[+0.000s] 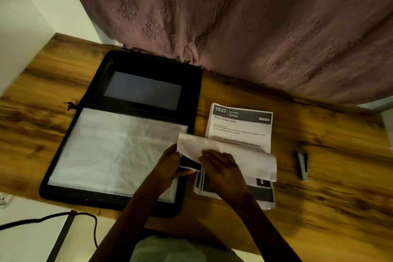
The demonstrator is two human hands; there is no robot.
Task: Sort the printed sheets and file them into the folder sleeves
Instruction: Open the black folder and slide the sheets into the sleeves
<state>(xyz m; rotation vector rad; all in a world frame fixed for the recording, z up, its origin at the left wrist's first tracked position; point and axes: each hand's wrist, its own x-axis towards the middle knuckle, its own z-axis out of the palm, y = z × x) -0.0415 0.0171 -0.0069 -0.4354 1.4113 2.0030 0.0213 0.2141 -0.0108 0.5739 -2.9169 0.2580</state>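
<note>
Sheets sit in a loose stack on the tabletop, just right of the open folder and near its lower right corner. We have the top sheet lifted and curled back over the stack, blank side up. Our left hand is at that sheet's left end, its grip closed on paper there. Blur keeps us from telling whether it pinches the top sheet alone or also the dark-banded page under it. Our right hand lies on the stack with fingers fairly straight, its grip open, fingertips against the curled sheet.

Beyond the stack, a loose sheet lies flat, headed "1623 KITCHEN"; the curled sheet overlaps its near edge. The folder is black and zipped round the edge, spread flat, with a clear sleeve filling its near half and a dark window in its far half.

Right of the paper, well apart, we see a small metal clip tool. A patterned curtain hangs behind the tabletop, and a black cable runs below its near left edge.
</note>
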